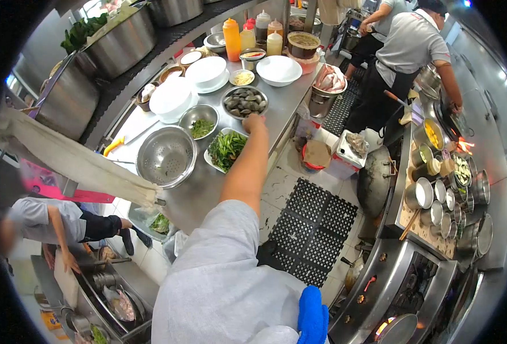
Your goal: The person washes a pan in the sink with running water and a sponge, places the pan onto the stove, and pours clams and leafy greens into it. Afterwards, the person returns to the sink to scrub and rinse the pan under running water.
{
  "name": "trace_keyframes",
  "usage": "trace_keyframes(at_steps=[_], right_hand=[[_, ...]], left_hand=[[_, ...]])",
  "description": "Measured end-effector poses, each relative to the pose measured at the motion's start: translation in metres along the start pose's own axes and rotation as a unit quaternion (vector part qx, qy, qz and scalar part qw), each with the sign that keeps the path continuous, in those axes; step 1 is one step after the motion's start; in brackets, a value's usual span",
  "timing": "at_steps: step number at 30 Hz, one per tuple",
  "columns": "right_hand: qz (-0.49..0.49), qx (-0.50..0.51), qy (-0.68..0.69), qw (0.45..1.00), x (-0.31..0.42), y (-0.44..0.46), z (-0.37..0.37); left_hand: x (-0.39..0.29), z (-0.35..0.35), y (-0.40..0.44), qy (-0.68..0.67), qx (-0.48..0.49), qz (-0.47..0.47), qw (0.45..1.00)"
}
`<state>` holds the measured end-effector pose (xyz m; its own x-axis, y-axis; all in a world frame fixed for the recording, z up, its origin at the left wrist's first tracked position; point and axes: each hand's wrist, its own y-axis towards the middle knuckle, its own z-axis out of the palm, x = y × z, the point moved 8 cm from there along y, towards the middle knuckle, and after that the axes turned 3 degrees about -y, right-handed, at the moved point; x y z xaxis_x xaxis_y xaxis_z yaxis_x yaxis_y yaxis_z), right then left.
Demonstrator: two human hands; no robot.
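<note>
My left hand (255, 122) is closed at the near rim of a metal bowl of dark clams (245, 103), with most of the fingers hidden by the hand itself. Below the wrist sits a white container of chopped greens (226, 150). To the left are a small metal bowl with some greens (201, 127) and a large perforated metal bowl (166, 156). A small dish of pale shreds (242, 78) stands behind the clams. My right hand does not show. A blue item (312, 316), glove or cloth, is at the bottom edge beside my shirt.
White bowls (279, 70) and squeeze bottles (232, 39) stand farther back on the counter (207, 195). A knife with a yellow handle (114, 147) lies left. Two co-workers (412, 49) are near the stove side; another person (59, 221) bends at the left. A lit burner holds a pan (398, 329).
</note>
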<state>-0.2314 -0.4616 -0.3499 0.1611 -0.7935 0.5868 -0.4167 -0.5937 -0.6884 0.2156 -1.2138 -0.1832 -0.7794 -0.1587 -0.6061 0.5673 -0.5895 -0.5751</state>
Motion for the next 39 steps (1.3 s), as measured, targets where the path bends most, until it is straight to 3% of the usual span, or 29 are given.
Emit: trace_keyframes(at_steps=[5,9,13,16,17,19,21,27,30,34,35,36,38,39], right_hand=[[0.062,0.025,0.064,0.996,0.032,-0.015,0.001],[0.055,0.032,0.090,0.994,0.033,-0.020,-0.005],[0.046,0.020,0.137,0.989,-0.001,-0.038,-0.016],[0.024,-0.010,0.181,0.983,-0.040,-0.057,-0.012],[0.019,-0.024,0.159,0.987,-0.074,-0.047,-0.004],[0.003,-0.137,0.104,0.985,-0.088,-0.066,-0.011],[0.071,-0.153,0.149,0.974,-0.095,-0.106,-0.023],[0.192,-0.160,0.277,0.928,-0.223,-0.177,0.013],[0.215,-0.199,0.347,0.891,-0.293,-0.204,0.048],[0.259,-0.270,0.563,0.737,-0.305,-0.255,0.090],[0.268,-0.257,0.580,0.725,-0.306,-0.259,0.100],[0.279,-0.243,0.596,0.713,-0.306,-0.263,0.113],[0.259,-0.206,0.637,0.696,-0.305,-0.266,0.136],[0.194,-0.214,0.647,0.705,-0.304,-0.266,0.142]], left_hand=[[0.032,-0.015,-0.066,0.037,0.046,-0.009,0.998],[0.082,-0.033,-0.152,0.105,0.207,-0.053,0.971],[0.140,-0.069,-0.245,0.216,0.294,-0.119,0.923],[0.170,-0.098,-0.349,0.359,0.405,-0.197,0.817],[0.196,-0.105,-0.378,0.313,0.437,-0.253,0.805],[0.222,-0.123,-0.451,0.361,0.513,-0.294,0.721],[0.258,-0.147,-0.509,0.393,0.566,-0.320,0.651],[0.316,-0.221,-0.718,0.470,0.637,-0.397,0.465],[0.351,-0.253,-0.800,0.504,0.685,-0.382,0.363],[0.401,-0.292,-0.872,0.569,0.697,-0.322,0.295],[0.419,-0.301,-0.885,0.564,0.708,-0.320,0.279],[0.434,-0.306,-0.898,0.577,0.726,-0.260,0.270],[0.476,-0.316,-0.914,0.626,0.747,-0.143,0.170],[0.481,-0.317,-0.924,0.626,0.747,-0.141,0.171]])
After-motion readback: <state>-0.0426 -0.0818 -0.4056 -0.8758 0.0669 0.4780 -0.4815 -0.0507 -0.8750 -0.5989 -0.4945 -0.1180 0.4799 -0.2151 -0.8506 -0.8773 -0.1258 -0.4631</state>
